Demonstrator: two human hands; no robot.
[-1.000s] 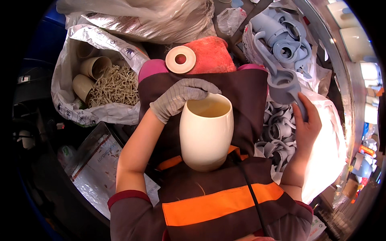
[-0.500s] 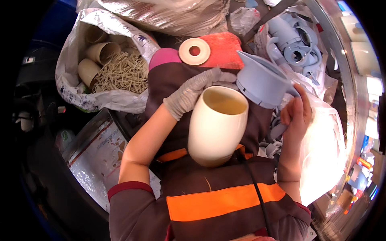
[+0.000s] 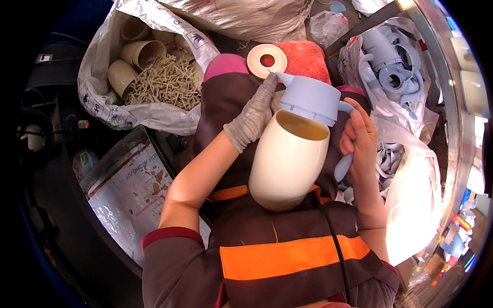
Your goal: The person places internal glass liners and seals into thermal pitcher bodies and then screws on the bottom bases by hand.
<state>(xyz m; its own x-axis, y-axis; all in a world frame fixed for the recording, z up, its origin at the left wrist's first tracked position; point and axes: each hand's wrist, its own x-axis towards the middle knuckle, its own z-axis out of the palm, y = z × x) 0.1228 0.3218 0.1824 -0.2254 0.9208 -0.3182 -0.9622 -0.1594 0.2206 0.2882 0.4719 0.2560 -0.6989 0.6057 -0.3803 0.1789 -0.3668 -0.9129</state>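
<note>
A cream, barrel-shaped jug body (image 3: 290,164) leans in my lap, its wide mouth tilted up and away. My left hand (image 3: 252,118), in a grey-white glove, is closed around its far left side by the rim; some fingers are hidden behind the rim and the spout piece. In my bare right hand (image 3: 362,133) is the curved handle of a grey-blue jug top (image 3: 312,97). Its pointed spout faces left, beside the gloved fingertips, and its lower edge lies over the far rim of the body. The handle's lower end hangs free below my fingers.
A cream ring (image 3: 275,54) lies on a red cloth pad (image 3: 305,61) beyond my knees. At the left, a white sack (image 3: 92,92) holds cream bodies and small sticks. Bags at the right hold grey-blue jug tops (image 3: 393,66) and loose handles (image 3: 387,159). A metal-edged tray (image 3: 128,179) sits lower left.
My right hand has brought the jug top left and down from the right, level over the body's far rim. The left hand has turned, its fingers now pointing up beside the spout.
</note>
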